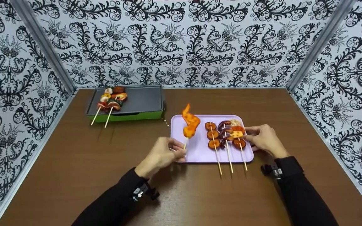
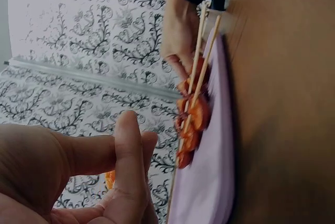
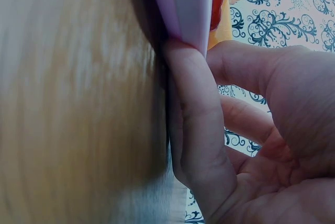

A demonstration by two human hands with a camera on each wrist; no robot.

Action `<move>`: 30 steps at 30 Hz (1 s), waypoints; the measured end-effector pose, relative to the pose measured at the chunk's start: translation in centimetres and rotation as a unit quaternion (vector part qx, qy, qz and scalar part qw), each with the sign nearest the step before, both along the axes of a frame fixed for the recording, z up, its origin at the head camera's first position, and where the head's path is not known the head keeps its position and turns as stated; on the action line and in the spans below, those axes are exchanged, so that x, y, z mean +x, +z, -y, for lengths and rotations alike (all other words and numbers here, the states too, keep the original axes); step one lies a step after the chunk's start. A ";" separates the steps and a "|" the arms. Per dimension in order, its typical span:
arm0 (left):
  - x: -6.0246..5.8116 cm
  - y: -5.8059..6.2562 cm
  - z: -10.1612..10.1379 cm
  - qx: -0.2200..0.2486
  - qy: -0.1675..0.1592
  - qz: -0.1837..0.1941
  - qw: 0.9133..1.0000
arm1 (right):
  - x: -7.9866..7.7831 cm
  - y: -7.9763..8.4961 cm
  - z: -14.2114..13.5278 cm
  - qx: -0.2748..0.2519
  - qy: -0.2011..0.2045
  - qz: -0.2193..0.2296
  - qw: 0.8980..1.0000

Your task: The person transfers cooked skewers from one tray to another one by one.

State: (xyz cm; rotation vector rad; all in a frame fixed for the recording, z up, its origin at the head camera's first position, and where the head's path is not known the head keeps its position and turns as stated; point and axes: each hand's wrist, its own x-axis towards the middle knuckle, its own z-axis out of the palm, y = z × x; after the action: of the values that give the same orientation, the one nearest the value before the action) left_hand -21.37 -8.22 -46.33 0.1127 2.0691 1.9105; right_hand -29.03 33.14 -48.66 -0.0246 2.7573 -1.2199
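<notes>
One brown wood-grain table extends beneath both hands. One rectangular griddle with a dark grey flat top and green base stands beyond the left hand, to its left. One lilac, round-cornered, plastic-looking tray lies between the hands. Of the two bare hands, the right hand pinches the tray's near rim, thumb above and finger beneath; the left hand pinches the stick of one skewer bearing an orange, wing-shaped piece, raised over the tray just beyond its fingers. Five further skewers are visible: two mixed-piece skewers side by side on the griddle, and three on the tray, nearer the right hand. From left to right, these three comprise a skewer of three round orange-brown slices, a skewer of dark, curled pieces, and a skewer of mixed pieces including one yellow block.
</notes>
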 end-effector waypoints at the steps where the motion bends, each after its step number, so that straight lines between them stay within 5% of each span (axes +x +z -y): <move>1: 0.1 -0.1 -0.2 0.001 -0.001 0.003 1.000 | 0.0 0.0 0.0 0.002 -0.001 -0.002 1.000; 12: 1.1 -1.4 -2.4 -0.028 -0.017 0.031 0.999 | -0.1 0.0 0.1 0.005 -0.002 0.006 1.000; 30: 2.5 -2.4 -6.2 0.053 0.009 0.067 0.996 | -0.1 -0.2 0.0 0.002 0.005 -0.006 1.000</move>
State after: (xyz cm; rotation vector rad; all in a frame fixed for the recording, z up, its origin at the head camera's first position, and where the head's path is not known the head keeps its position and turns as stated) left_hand -18.90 -2.07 -48.71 -0.0100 1.8891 1.9796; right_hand -29.09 33.19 -48.81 -0.0453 2.7659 -1.2147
